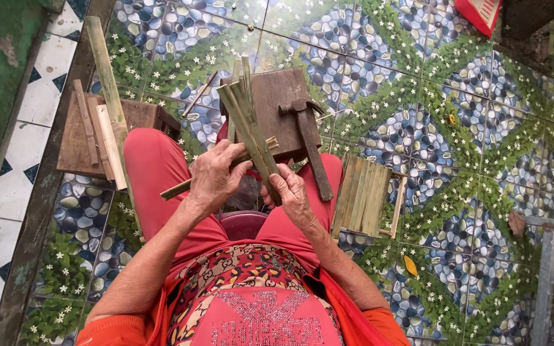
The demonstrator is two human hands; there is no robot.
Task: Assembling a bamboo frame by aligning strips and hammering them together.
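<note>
A bundle of green bamboo strips (249, 122) is held upright between both hands, above the lap and in front of a small wooden block (283, 106) on which a hammer (309, 144) is laid. One piece seems finished — a slatted bamboo panel (361, 195) is propped on the tiled floor (456, 128) just beyond the right fingers, its slats already joined to cross-pieces. The strips in hand are still loose and fanned at the top, so a second assembly is judged to be barely begun; more cut strips (100, 134) are left waiting on a low wooden stool (81, 150) well out past the left fingers. The left hand (216, 176) is curled over the lower part of the bundle, fingers closed round it, with one strip seen jutting out below the knuckles. The right hand (290, 192) is raised beside it, wrist bent, thumb and fingertips pinched on the bundle's lower edge. The hammer is untouched, just above the right fingertips.
</note>
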